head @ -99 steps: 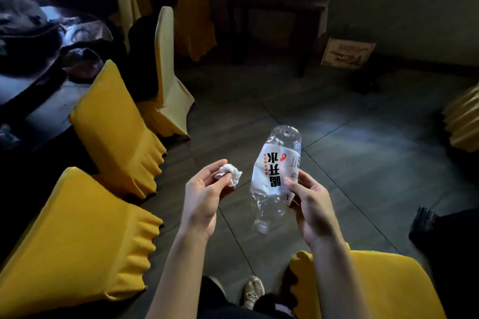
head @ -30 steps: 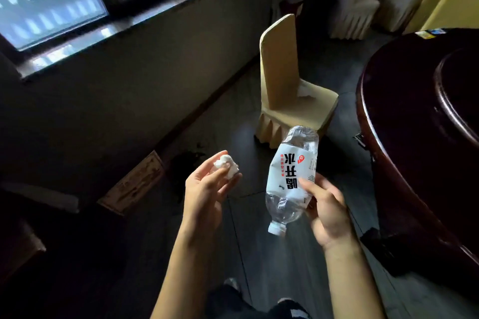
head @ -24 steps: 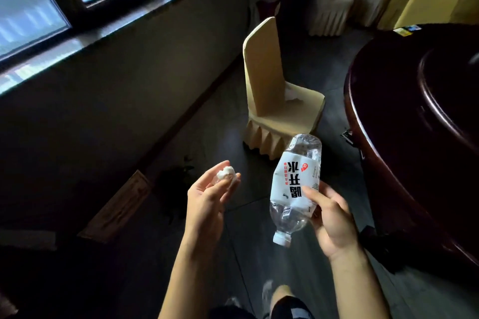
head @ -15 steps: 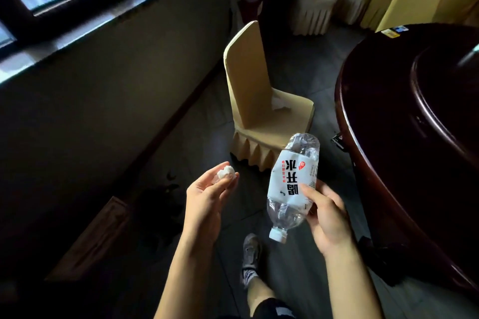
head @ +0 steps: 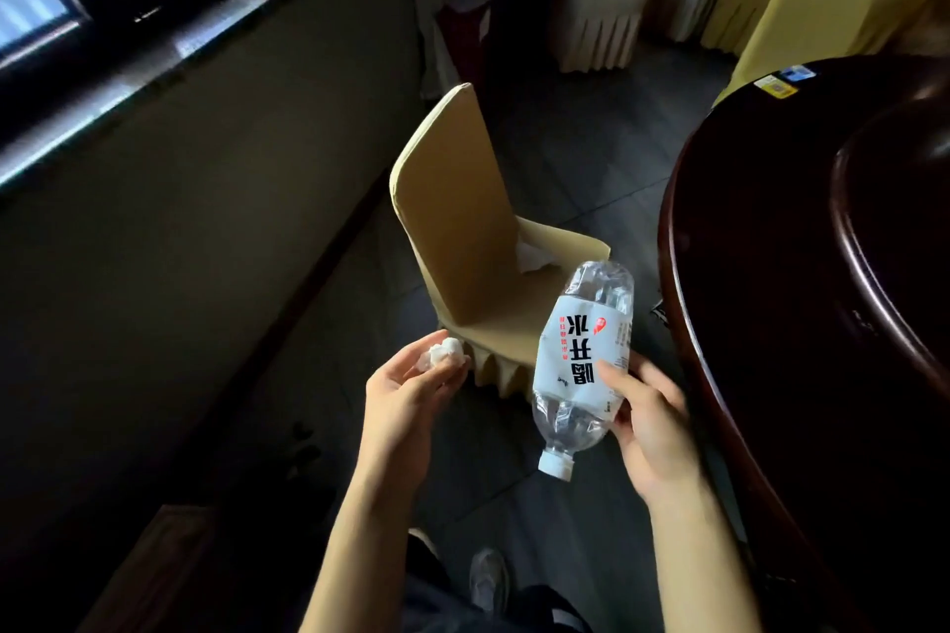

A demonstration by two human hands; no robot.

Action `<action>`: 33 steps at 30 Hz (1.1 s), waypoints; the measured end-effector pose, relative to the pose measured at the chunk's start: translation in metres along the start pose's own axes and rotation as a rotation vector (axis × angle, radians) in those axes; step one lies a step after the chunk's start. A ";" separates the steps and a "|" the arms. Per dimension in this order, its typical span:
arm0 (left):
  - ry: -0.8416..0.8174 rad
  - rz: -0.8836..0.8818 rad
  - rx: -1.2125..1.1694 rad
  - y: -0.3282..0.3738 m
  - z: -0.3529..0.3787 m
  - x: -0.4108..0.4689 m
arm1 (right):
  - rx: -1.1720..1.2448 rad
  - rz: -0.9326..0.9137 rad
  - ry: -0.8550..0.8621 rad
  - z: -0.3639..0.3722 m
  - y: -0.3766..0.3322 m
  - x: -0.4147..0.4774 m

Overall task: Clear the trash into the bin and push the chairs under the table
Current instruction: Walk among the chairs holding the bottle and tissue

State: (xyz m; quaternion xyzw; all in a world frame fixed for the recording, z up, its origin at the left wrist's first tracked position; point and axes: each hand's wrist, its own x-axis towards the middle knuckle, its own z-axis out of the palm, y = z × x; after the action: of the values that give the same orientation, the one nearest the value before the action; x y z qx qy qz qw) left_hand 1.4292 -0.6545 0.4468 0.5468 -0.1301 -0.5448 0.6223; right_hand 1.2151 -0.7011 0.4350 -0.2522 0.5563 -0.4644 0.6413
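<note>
**Clerk:** Largest entry?

**Checker:** Table point(head: 745, 324): round, dark glossy wood, filling the right side. Two small stickers point(head: 782, 83) sit near its far edge.

**Clerk:** Next?

**Checker:** Window wall point(head: 205, 180): dim, with a pale sill under dark frames, running along the left.

**Clerk:** Seating?

**Checker:** Chair point(head: 457, 221): tan cover with a pleated skirt. It stands on the tiled floor between wall and table, seat turned toward the table and clear of its rim. Further covered chairs point(head: 606, 5), white and yellow, stand at the far end and behind the table.

**Clerk:** Trash items?

**Checker:** Bottle point(head: 583, 355): clear plastic, white label with black and red print. It is held in the air in front of the chair, tilted, with the white cap point(head: 555, 467) pointing down. A loose tissue point(head: 532, 256) lies on the chair seat against the backrest. A crumpled wad point(head: 443, 356), white, is up at the other hand's fingertips.

**Clerk:** Grips?

**Checker:** Right hand point(head: 650, 427): fingers wrapped round the bottle's lower body, thumb laid across the label. Left hand point(head: 406, 401): palm up, thumb and fingertips pinching the wad.

**Clerk:** Anything below?

**Checker:** One shoe point(head: 488, 576), on the floor between the forearms.
</note>
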 end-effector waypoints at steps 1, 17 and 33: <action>-0.006 -0.007 0.008 0.002 0.004 0.013 | 0.001 0.012 0.017 0.002 -0.001 0.012; -0.138 -0.222 0.312 0.002 0.087 0.317 | -0.013 0.141 0.339 0.068 -0.019 0.248; -0.699 0.039 1.369 -0.227 0.133 0.590 | -0.087 0.319 0.428 0.016 0.090 0.467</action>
State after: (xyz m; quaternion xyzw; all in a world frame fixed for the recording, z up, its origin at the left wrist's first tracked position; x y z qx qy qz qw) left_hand 1.4267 -1.1672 0.0532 0.6036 -0.6371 -0.4730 0.0773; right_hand 1.2352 -1.0739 0.1394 -0.0845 0.7314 -0.3758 0.5628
